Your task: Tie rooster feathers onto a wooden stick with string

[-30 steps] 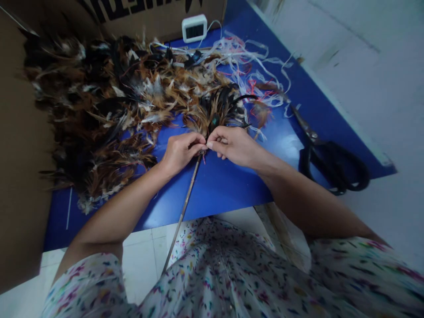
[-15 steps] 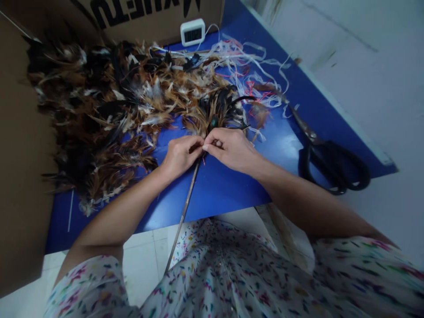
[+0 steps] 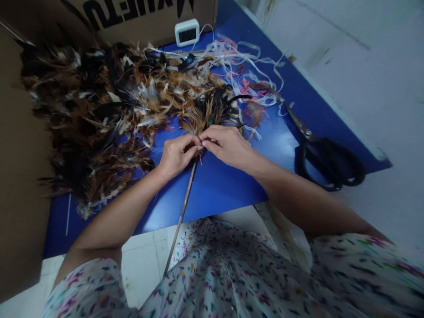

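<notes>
Hiding the spot between the thin brown stick (image 3: 186, 199) and the feather bunch (image 3: 218, 106), the left hand (image 3: 177, 154) and right hand (image 3: 227, 143) pinch narrow, fingertips close together; I cannot tell just what each grips. The stick pokes past the front edge of the table (image 3: 228, 192), and its low end gets lost by the flowery shirt (image 3: 225, 269). Both hands stay near the same spot as before. Soft, curvy, brown and black feathers (image 3: 99, 106) lie heaped toward the table's left edge.
</notes>
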The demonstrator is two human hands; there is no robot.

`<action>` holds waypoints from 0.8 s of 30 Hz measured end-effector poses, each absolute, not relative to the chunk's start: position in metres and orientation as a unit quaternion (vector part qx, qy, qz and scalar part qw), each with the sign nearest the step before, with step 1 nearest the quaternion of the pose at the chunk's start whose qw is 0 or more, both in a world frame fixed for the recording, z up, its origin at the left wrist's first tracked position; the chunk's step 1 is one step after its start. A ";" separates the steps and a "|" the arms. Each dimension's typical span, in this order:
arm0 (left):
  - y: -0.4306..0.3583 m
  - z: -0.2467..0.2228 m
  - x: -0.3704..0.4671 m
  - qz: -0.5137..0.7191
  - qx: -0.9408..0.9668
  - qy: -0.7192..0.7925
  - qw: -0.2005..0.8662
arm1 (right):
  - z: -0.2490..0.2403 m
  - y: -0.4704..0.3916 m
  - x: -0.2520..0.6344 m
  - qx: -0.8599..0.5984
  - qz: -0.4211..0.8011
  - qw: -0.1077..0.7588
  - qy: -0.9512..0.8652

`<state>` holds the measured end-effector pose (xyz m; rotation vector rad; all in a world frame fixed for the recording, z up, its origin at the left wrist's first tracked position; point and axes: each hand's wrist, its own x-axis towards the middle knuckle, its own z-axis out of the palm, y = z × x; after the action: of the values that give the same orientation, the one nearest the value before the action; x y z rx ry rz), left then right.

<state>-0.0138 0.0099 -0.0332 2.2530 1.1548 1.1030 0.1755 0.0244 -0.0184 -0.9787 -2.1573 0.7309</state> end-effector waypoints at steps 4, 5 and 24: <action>0.009 -0.033 -0.014 0.379 0.798 0.425 0.197 | -0.021 0.024 0.175 -0.385 0.270 0.329 -0.819; 0.010 -0.033 -0.014 0.378 0.795 0.428 0.204 | -0.021 0.024 0.175 -0.390 0.269 0.327 -0.818; 0.017 -0.033 -0.017 0.388 0.656 0.464 0.451 | -0.016 0.021 0.176 -0.409 0.267 0.295 -0.821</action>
<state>-0.0172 0.0166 -0.0328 1.6207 1.1475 0.9601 0.1764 0.0207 -0.0158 -1.0884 -2.1845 0.7095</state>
